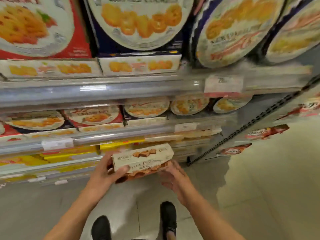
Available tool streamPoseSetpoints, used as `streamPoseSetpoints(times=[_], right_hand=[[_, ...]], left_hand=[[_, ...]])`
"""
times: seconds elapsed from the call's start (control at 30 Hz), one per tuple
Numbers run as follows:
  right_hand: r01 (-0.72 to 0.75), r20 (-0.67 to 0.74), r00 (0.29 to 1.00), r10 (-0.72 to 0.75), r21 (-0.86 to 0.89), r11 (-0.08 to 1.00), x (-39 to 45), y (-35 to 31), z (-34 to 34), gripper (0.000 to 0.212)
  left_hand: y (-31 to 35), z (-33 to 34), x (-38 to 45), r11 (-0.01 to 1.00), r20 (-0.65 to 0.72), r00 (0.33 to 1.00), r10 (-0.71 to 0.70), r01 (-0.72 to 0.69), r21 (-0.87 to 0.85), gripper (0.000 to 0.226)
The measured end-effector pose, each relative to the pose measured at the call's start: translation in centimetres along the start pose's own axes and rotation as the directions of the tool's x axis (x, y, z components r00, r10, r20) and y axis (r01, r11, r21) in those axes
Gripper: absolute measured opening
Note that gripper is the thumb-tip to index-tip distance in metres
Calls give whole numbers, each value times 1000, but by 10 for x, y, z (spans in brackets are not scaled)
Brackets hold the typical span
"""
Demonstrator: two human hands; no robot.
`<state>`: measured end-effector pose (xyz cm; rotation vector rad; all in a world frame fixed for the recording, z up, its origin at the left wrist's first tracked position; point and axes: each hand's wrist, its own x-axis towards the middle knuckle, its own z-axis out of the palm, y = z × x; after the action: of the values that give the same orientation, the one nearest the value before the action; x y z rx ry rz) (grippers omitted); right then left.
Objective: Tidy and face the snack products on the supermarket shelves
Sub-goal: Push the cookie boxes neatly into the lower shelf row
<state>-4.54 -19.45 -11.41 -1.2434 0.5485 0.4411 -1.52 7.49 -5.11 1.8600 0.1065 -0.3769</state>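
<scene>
This is a supermarket aisle, seen from close against a tiered run of metal shelves (103,94) whose front edges carry clear plastic price rails. A white-and-red price tag (223,85) is clipped to the edge of the upper shelf near its right end, and another white label (57,143) sits on a lower rail. Rows of matching biscuit boxes (138,64) and round cookie tins (230,32) face outward, above a pale tiled floor (259,196).
</scene>
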Motion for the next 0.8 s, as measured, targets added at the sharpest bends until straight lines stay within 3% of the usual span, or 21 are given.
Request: streamPoseSetpoints(times=[0.07, 0.2, 0.33, 0.47, 0.57, 0.7, 0.8], right_hand=[[12, -21, 1000, -10, 118, 993, 6, -15, -42, 56], [27, -45, 999, -13, 324, 946, 13, -34, -115, 51], [89, -166, 986, -24, 400, 912, 22, -43, -163, 60], [188, -350, 937, -7, 486, 854, 30, -56, -201, 53], [260, -467, 883, 42, 563, 784, 37, -68, -217, 45], [373, -586, 809, 40, 565, 736, 52, -81, -218, 48], [401, -626, 779, 34, 539, 741, 61, -86, -215, 61]], left_hand=[[14, 47, 7, 997, 34, 999, 12, -14, 72, 40], [35, 136, 21, 976, 56, 998, 16, -27, 217, 48], [61, 192, 36, 920, 154, 978, 145, -190, 343, 54], [67, 208, 52, 708, 130, 943, 308, -318, 631, 77], [69, 205, 56, 511, 127, 917, 377, -321, 798, 89], [60, 198, 67, 320, 156, 943, 293, -250, 914, 103], [57, 197, 71, 263, 165, 965, 206, -217, 940, 106]])
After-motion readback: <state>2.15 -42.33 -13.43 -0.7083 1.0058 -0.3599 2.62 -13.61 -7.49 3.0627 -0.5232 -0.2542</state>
